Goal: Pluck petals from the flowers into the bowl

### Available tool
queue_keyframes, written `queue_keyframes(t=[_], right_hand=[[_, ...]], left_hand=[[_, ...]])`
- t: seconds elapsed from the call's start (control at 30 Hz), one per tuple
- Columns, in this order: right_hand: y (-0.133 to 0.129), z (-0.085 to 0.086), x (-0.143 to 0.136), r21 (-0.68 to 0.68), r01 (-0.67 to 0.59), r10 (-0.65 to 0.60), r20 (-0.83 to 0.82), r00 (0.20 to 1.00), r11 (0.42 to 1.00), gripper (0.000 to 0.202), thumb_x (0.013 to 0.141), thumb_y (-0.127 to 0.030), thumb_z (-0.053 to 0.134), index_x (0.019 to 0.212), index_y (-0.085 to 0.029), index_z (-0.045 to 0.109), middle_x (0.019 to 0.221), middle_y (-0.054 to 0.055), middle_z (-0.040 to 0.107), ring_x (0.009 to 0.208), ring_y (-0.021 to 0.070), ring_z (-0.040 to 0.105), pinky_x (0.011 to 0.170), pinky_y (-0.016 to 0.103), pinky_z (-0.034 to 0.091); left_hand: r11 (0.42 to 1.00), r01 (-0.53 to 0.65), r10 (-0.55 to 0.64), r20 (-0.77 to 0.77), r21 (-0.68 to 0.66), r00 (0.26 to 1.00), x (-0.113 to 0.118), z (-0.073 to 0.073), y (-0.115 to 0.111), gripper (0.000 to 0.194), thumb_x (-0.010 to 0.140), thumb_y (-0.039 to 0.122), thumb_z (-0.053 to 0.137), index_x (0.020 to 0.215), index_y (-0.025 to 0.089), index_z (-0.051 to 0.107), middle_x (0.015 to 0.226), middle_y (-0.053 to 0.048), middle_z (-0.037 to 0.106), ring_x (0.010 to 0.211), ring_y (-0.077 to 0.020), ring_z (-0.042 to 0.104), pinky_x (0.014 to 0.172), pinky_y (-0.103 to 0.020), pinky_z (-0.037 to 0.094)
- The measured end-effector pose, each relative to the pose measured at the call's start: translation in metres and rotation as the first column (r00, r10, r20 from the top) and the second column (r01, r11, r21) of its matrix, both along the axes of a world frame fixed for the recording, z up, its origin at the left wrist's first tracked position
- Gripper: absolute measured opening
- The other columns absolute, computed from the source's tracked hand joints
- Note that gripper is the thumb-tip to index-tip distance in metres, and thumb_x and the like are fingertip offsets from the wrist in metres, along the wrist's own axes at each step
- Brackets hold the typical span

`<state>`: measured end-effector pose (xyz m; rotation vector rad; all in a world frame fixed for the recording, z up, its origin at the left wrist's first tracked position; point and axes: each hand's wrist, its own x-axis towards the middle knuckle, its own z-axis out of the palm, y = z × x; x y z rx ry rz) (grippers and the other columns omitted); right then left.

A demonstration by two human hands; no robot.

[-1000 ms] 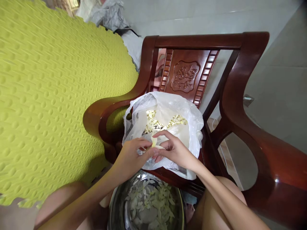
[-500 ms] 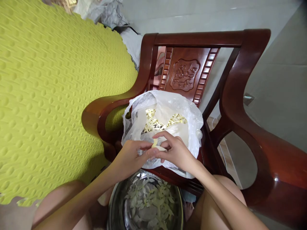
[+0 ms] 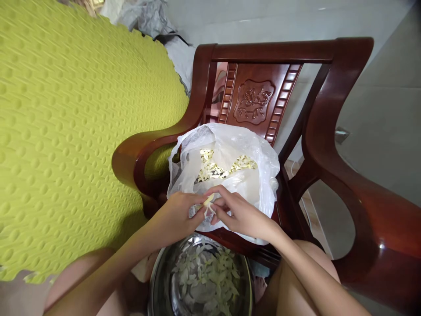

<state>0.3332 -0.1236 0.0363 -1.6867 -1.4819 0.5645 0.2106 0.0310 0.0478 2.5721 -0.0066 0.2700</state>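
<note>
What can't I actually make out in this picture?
- Bag's bottom: head view, hidden by its own folds and pale pieces.
- Held piece's full shape: head view, covered by left hand and right hand.
- Metal bowl's near rim: head view, cut off by the bottom edge.

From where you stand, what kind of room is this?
Probably a living area in a home: a carved wooden armchair stands against a pale, tile-like wall, with a yellow foam mat propped up beside it.
</note>
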Motion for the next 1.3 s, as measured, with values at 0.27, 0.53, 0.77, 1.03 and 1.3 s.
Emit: queue_keyframes(t=[0.27, 0.53, 0.77, 1.03, 1.3], right_hand=[[0.003, -0.005, 0.002, 0.005, 0.104, -0.103, -0.031, 0.994, 0.995, 0.019, 0.098, -0.027, 0.04, 0.116, -0.024, 0.042, 0.069, -0.003, 0.065, 0.064, 0.0136, 0.064, 0.061, 0.023, 0.047], [0.004, -0.006, 0.001, 0.0, 0.104, -0.104, 0.04, 0.994, 0.995, 0.021, 0.096, -0.023, 0.041, 0.117, -0.023, 0.041, 0.067, -0.003, 0.065, 0.058, 0.0127, 0.058, 0.056, 0.022, 0.041], [-0.004, 0.004, 0.026, -0.018, 0.111, -0.112, -0.059, 0.992, 0.994, 0.002, 0.096, -0.024, 0.041, 0.097, -0.022, 0.041, 0.07, -0.002, 0.065, 0.056, 0.014, 0.064, 0.051, 0.022, 0.041], [-0.005, 0.005, 0.031, 0.018, 0.163, -0.163, -0.012, 0.987, 0.986, 0.007, 0.095, -0.025, 0.043, 0.089, -0.022, 0.04, 0.066, -0.003, 0.062, 0.057, 0.0154, 0.065, 0.052, 0.024, 0.044], [-0.023, 0.017, 0.037, 0.014, 0.121, -0.121, -0.047, 0.992, 0.992, 0.007, 0.094, -0.024, 0.045, 0.088, -0.022, 0.041, 0.075, 0.001, 0.067, 0.066, 0.0173, 0.068, 0.057, 0.027, 0.047]], left_hand=[[0.952, -0.248, 0.219, 0.163, 0.182, 0.962, -0.003, -0.012, -0.009, 0.026, 0.091, 0.03, 0.047, 0.109, 0.021, 0.065, 0.091, -0.004, 0.073, 0.076, -0.021, 0.067, 0.07, -0.031, 0.047], [0.954, -0.273, 0.251, 0.164, 0.123, 0.954, 0.001, -0.018, -0.007, 0.023, 0.089, 0.021, 0.05, 0.108, 0.02, 0.064, 0.087, -0.001, 0.074, 0.075, -0.0181, 0.067, 0.067, -0.027, 0.046], [0.787, -0.528, 0.489, 0.198, 0.32, 0.849, 0.001, 0.001, 0.037, 0.026, 0.092, 0.028, 0.044, 0.091, 0.021, 0.069, 0.091, -0.005, 0.075, 0.082, -0.0237, 0.067, 0.067, -0.029, 0.042], [0.703, -0.51, 0.603, -0.035, 0.496, 0.797, 0.004, 0.007, 0.036, 0.034, 0.09, 0.025, 0.037, 0.085, 0.018, 0.07, 0.084, -0.015, 0.072, 0.078, -0.0323, 0.068, 0.063, -0.035, 0.043], [0.868, -0.397, 0.464, -0.2, 0.298, 0.863, 0.008, -0.007, 0.057, 0.016, 0.071, 0.016, 0.057, 0.06, 0.018, 0.069, 0.068, -0.012, 0.071, 0.069, -0.029, 0.067, 0.066, -0.035, 0.045]])
